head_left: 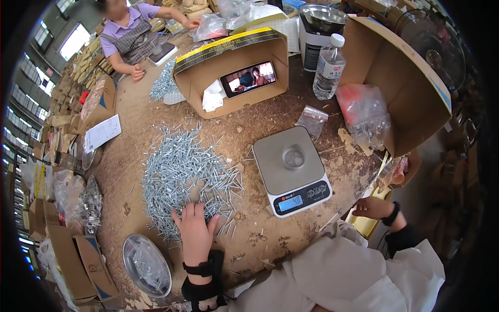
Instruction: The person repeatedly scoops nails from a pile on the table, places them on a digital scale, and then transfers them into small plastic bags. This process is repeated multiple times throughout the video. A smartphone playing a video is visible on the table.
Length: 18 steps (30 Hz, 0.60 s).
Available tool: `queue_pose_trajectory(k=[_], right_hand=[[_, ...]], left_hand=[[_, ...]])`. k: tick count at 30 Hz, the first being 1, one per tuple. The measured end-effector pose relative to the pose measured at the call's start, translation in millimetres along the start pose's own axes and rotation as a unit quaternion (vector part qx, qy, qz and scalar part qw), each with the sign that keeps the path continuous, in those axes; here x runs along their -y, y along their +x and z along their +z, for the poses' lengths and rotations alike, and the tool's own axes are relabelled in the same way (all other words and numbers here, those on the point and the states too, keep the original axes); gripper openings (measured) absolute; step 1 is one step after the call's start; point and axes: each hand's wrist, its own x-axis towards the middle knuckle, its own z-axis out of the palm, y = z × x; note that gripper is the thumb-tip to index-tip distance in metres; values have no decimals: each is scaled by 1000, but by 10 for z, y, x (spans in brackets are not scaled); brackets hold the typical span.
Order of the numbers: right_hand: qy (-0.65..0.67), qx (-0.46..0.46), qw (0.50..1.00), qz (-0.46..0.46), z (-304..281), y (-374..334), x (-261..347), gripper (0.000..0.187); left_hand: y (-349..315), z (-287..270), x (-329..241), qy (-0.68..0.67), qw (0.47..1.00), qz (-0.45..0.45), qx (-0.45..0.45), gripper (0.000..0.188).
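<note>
My left hand (pixel 195 229) lies palm down at the near edge of a large pile of silver screws (pixel 182 177), its fingers spread over them. At the right table edge my right hand (pixel 373 207) has its fingers curled down above an open carton with a yellow inside (pixel 367 224); whatever is in them is hidden. Between the two hands stands a digital scale (pixel 291 171) with its display lit. On its plate sits a small round clear dish (pixel 294 157). A metal bowl (pixel 147 265) with some screws in a clear bag stands left of my left forearm.
A cardboard box on its side (pixel 234 73) holds a phone (pixel 248 79) playing video. Right of it are a water bottle (pixel 329 67), bagged goods (pixel 364 112) and a tall open carton (pixel 397 78). Across the table a person (pixel 136 36) sits by another scale (pixel 162 53).
</note>
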Motion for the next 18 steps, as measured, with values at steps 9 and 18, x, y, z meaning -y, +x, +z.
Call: queue_pose_trajectory(k=[9, 18], right_hand=[[23, -251, 904, -347, -1567, -74, 1986, 33], [-172, -106, 898, -390, -1453, 1353, 1984, 71]], left_hand=[[24, 0, -139, 41, 999, -17, -3, 31], [92, 25, -150, 74, 997, -15, 6, 23]])
